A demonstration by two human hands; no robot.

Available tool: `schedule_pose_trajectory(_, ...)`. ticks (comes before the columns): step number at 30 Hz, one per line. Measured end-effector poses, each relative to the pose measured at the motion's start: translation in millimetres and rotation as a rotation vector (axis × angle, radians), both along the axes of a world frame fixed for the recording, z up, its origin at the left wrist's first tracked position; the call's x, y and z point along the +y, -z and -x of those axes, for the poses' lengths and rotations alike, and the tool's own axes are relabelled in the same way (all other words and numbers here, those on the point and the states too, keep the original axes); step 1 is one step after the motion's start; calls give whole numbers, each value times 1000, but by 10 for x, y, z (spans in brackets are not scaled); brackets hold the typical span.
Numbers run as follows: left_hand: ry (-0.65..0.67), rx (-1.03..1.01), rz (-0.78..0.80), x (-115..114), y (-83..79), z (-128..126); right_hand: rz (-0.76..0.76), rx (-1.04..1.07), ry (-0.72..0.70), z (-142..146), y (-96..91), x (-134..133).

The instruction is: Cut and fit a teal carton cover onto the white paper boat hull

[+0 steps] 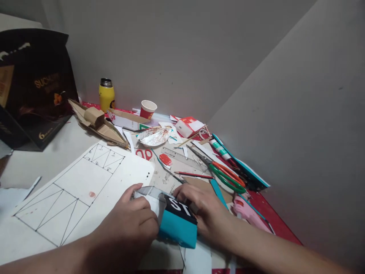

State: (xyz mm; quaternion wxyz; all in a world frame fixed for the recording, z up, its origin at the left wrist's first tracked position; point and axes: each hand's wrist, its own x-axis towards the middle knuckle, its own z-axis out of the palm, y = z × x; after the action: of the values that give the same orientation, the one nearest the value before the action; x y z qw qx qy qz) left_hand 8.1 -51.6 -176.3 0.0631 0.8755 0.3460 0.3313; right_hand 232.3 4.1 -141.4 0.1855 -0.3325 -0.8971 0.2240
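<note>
Between my hands is a small folded cardboard piece [178, 228], teal on its near face, with a black strip lettered "ST" and a white-grey part at its left end. My left hand [139, 217] is closed around that pale left end. On the far right side, my right hand [202, 209] grips the piece near the black strip, its fingers curled and partly hidden behind it. Left of my hands lies a white sheet [74, 179] with ruled lines and triangles drawn on it. A red pencil [194, 175] rests just beyond my right hand.
Scissors with orange and green handles [228, 177], a clear ruler [185, 160] and a pink glue gun [248, 213] lie to the right. Behind stand a cardboard boat [98, 121], a yellow bottle [106, 97], a paper cup [148, 110] and a black bag [37, 91]. Walls bound the table.
</note>
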Motion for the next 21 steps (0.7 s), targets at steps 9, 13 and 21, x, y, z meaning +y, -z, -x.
schedule_pose_trajectory(9, 89, -23, 275, 38, -141, 103, 125, -10, 51, 49, 0, 67)
schedule_pose_trajectory(13, 109, -6, 301, 64, -239, 128, 83, -22, 51, 51, 46, 68)
schedule_pose_trajectory(21, 176, 61, 252, 183, -333, 202, 9, -174, 68, 112, -8, -21)
